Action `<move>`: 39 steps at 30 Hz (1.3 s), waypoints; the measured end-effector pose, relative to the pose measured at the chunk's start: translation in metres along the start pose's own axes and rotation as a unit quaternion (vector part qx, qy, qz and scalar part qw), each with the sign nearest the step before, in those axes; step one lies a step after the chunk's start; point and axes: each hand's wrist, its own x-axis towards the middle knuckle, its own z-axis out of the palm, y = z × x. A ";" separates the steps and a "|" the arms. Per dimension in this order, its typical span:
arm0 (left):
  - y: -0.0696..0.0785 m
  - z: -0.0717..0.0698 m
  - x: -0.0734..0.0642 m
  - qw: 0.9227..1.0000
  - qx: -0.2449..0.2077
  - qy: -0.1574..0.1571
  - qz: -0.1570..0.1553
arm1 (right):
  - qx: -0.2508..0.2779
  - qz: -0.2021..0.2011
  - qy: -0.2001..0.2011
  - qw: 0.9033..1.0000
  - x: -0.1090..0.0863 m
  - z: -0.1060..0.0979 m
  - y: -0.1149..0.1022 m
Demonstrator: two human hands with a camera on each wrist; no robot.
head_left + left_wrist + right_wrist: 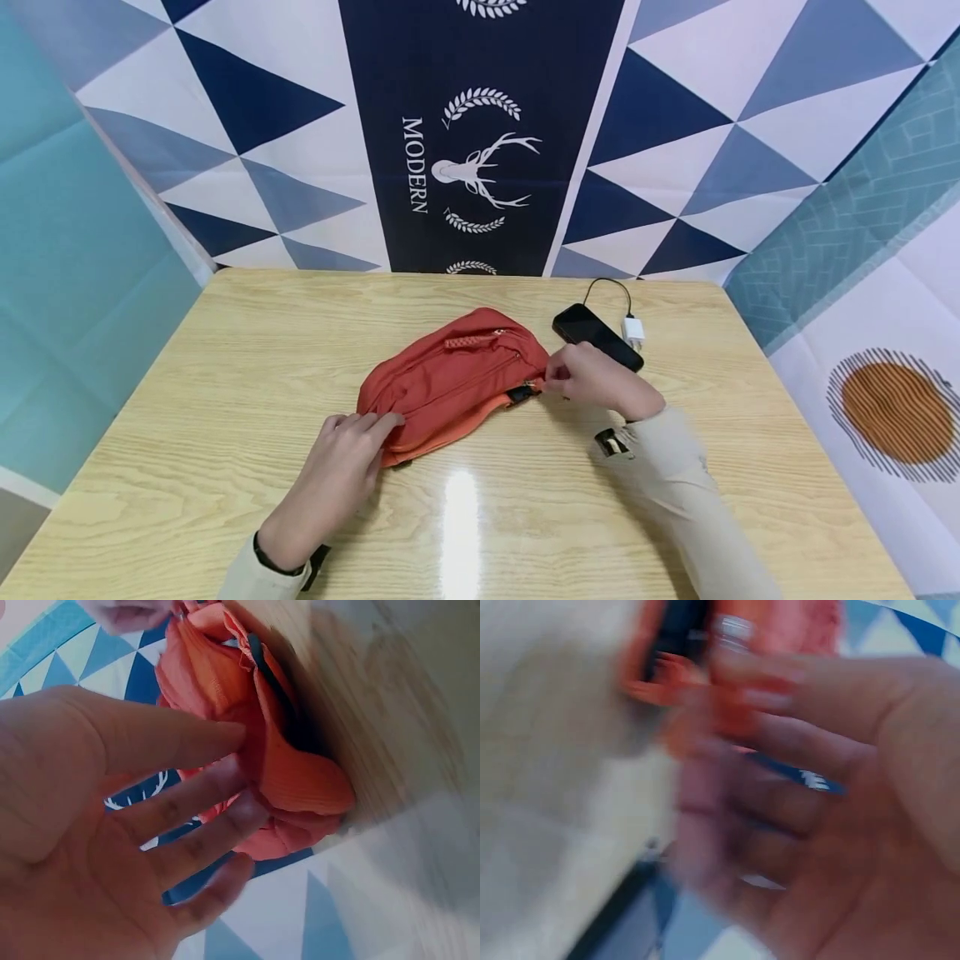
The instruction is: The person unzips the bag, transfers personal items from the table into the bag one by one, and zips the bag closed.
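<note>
A red waist bag point(450, 379) with orange edging lies at a slant on the wooden table point(525, 533). At its left end my left hand point(345, 454) rests with its fingertips on the fabric; the fingers point(187, 817) look fairly straight in the left wrist view, the thumb lying over the orange edge. My right hand point(592, 379) is at the opposite end. Between thumb and forefinger it pinches an orange zipper pull point(735, 712), close to a silver zipper slider point(733, 631). The right wrist view is blurred.
Just behind my right hand lies a black phone-like device point(597, 333). A short black cable point(611, 281) runs from it to a white charger plug point(633, 332). Patterned cloth point(480, 167) hangs along the table's back edge.
</note>
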 end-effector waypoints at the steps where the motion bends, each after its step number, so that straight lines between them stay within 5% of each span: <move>1: 0.000 0.000 0.000 1.000 -0.002 -0.004 -0.004 | 0.006 0.005 -0.011 1.000 -0.004 -0.004 -0.002; 3: 0.001 -0.001 0.001 1.000 -0.006 -0.007 -0.009 | 0.004 0.010 0.001 1.000 -0.012 -0.011 -0.007; 9: 0.005 0.000 0.004 1.000 0.010 -0.009 -0.014 | -0.038 -0.015 0.140 0.989 -0.021 -0.007 -0.018; 16: 0.007 0.003 0.005 1.000 0.015 -0.006 -0.018 | -0.029 -0.026 0.065 0.997 -0.032 0.012 -0.018; 25: -0.005 0.008 0.008 0.999 0.022 -0.018 -0.019 | -0.030 -0.070 0.095 0.993 -0.055 0.032 -0.019; 31: -0.006 0.004 0.017 0.999 0.033 -0.034 -0.002 | -0.040 -0.097 0.099 0.990 -0.053 0.042 -0.023; 34: 0.001 -0.004 0.028 0.997 0.062 -0.054 0.002 | -0.044 -0.095 0.100 0.990 -0.053 0.047 -0.024; 39: 0.030 -0.014 0.047 0.996 0.071 -0.024 0.040 | -0.034 -0.090 0.095 0.991 -0.052 0.049 -0.025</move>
